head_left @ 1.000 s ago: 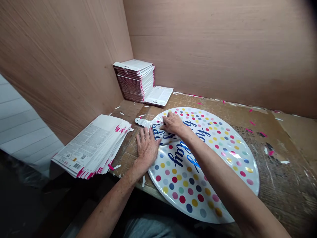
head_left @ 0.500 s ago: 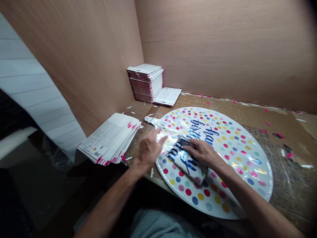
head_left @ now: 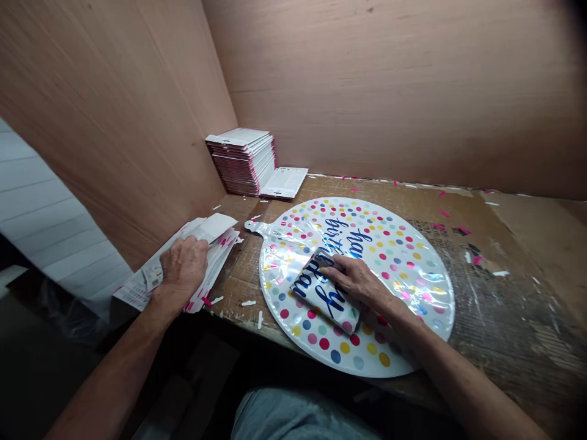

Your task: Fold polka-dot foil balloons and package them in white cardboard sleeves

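My left hand (head_left: 186, 266) is closed on the top card sleeve (head_left: 217, 227) of a fanned pile of white and pink card sleeves (head_left: 132, 293), and that sleeve is bent up under my fingers. My right hand (head_left: 351, 278) grips a folded foil balloon (head_left: 328, 299) with dark blue lettering, thumb on top. Beneath the folded one lies a flat, round foil balloon (head_left: 413, 269), white with coloured dots and blue writing. Its neck tab (head_left: 251, 226) points left towards the pile.
A tall stack of packed card sleeves (head_left: 236, 165) stands in the back corner, with one sleeve (head_left: 285, 182) lying beside it. Wooden panels (head_left: 389, 91) rise at the back and left. Pink and white scraps (head_left: 477, 260) litter the cardboard-covered table (head_left: 527, 275).
My left hand has moved left from beside the balloon's neck to the sleeve pile and taken hold of the top sleeve. My right hand still holds the folded balloon. The view has shifted slightly.
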### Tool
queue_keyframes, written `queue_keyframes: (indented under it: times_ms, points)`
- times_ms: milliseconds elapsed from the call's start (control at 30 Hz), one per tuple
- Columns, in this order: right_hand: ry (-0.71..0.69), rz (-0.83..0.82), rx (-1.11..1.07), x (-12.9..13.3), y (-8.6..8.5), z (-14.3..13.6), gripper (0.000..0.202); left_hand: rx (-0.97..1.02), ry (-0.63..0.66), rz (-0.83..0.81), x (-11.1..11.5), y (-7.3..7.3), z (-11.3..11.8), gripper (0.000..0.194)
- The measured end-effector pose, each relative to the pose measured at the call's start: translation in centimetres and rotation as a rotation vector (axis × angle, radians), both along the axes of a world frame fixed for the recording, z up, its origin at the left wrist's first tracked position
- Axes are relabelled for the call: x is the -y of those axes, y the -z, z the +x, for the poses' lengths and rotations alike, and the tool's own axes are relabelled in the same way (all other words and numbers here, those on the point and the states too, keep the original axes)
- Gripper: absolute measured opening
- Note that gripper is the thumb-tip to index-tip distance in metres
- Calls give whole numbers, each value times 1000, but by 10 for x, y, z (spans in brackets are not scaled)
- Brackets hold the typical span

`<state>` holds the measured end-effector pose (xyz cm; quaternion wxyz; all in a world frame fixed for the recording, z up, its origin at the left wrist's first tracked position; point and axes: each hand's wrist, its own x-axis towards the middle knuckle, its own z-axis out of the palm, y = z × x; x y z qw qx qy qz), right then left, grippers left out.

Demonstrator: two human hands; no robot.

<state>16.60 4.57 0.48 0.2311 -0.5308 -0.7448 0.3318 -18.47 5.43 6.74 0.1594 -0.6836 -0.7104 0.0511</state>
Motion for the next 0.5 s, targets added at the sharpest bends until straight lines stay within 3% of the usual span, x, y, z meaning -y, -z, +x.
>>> queue_keyframes:
  times_ms: [133, 200, 267, 367, 500]
  points:
    - [131, -21, -134, 13, -4, 25, 36, 41, 355, 173, 5, 7, 34, 33]
    - [179, 2, -114, 23, -7, 38, 37, 121, 571, 123, 5, 21, 56, 29]
    - [135, 6, -46, 33, -10, 44, 35, 180, 719, -1, 3, 36, 74, 26]
    - [-3, 14, 182, 45, -11, 36, 32, 223, 814, -158, -1, 49, 89, 29]
    - [-40, 61, 525, 48, -9, 20, 33, 323, 904, -222, -3, 48, 100, 22]
